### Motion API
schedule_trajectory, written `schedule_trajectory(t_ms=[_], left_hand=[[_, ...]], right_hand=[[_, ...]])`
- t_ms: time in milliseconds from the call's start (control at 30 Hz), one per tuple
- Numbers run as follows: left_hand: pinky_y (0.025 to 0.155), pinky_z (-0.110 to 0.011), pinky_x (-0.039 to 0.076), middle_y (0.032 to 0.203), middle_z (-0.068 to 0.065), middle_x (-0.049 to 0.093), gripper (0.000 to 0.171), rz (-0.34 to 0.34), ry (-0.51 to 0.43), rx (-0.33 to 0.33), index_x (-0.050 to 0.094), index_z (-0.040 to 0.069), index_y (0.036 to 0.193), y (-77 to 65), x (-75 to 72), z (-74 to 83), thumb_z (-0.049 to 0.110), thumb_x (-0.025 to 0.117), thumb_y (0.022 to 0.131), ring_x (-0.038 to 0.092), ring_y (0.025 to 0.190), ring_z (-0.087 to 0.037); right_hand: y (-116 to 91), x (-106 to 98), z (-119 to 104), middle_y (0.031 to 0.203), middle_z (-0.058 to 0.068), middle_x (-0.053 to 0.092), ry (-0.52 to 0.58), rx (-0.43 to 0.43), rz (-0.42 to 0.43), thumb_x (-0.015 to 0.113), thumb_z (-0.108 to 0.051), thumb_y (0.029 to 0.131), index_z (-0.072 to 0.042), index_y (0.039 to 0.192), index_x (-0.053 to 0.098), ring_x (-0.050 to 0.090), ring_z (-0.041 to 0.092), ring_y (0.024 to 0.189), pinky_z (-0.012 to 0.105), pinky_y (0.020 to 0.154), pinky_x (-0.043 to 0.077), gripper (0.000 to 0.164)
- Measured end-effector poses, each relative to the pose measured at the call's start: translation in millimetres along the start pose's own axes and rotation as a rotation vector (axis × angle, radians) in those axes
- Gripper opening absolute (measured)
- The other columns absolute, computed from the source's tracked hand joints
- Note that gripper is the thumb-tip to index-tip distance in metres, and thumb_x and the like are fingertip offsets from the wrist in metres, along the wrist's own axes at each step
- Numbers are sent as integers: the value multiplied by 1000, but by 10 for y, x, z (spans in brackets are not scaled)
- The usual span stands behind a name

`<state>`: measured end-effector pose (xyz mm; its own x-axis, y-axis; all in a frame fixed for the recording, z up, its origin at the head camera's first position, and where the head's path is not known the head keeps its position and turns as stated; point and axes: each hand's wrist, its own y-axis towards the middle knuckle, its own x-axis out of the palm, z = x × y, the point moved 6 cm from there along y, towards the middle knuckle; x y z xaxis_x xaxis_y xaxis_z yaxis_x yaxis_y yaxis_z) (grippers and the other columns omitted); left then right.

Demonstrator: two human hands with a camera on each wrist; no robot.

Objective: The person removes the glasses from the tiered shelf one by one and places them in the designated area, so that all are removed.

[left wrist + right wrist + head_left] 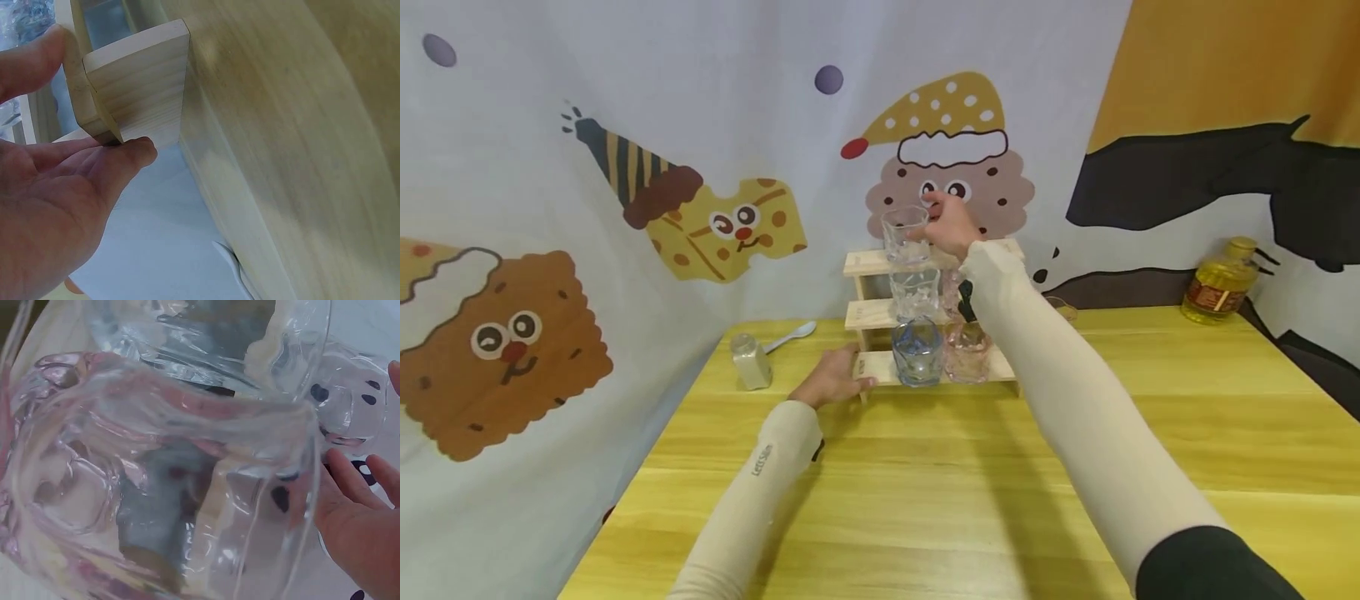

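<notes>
A three-tier wooden step rack (871,315) stands at the back of the table and holds several drinking glasses. My left hand (835,379) grips the left end of its lowest board, thumb on one side and fingers on the other. At the top tier, my right hand (957,229) is beside a clear glass (904,237), its fingers spread near the rim. Another clear glass (916,296) sits on the middle tier, next to a pinkish glass (951,292) partly hidden by the right forearm. A blue glass (917,354) and a pink glass (967,354) share the lowest tier.
Left of the rack are a small jar of white contents (750,362) and a white spoon (790,335). An oil bottle (1221,283) stands at the table's back right. A printed cloth (760,100) hangs close behind the rack.
</notes>
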<state>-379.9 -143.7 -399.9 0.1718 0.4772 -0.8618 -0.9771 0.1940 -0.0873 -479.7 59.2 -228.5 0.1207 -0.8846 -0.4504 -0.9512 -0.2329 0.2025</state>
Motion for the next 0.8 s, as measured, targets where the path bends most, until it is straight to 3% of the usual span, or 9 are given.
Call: schedule_trajectory(t_ms=[133, 433, 800], left_hand=[[111, -51, 47, 141, -25, 57, 75, -4, 23, 20, 33, 1, 154, 13, 14, 11, 34, 68, 96, 54, 132, -39], [114, -52, 45, 148, -24, 52, 77, -16, 16, -14, 30, 3, 157, -35, 27, -26, 34, 68, 97, 50, 137, -39], [115, -52, 44, 144, -27, 54, 78, -8, 47, -2, 31, 2, 156, -19, -16, -14, 35, 69, 96, 51, 136, -41]], right_hand=[[4, 18, -21, 154, 19, 42, -36, 26, 20, 75, -18, 91, -11, 158, 32, 45, 35, 139, 50, 113, 45, 79], [71, 196, 51, 165, 13, 31, -37, 71, 32, 77, -25, 89, -12, 159, 29, 36, 32, 149, 48, 120, 40, 86], [148, 241, 15, 160, 15, 39, -59, 86, 98, 78, -23, 89, -11, 159, 29, 43, 30, 145, 44, 116, 45, 86]])
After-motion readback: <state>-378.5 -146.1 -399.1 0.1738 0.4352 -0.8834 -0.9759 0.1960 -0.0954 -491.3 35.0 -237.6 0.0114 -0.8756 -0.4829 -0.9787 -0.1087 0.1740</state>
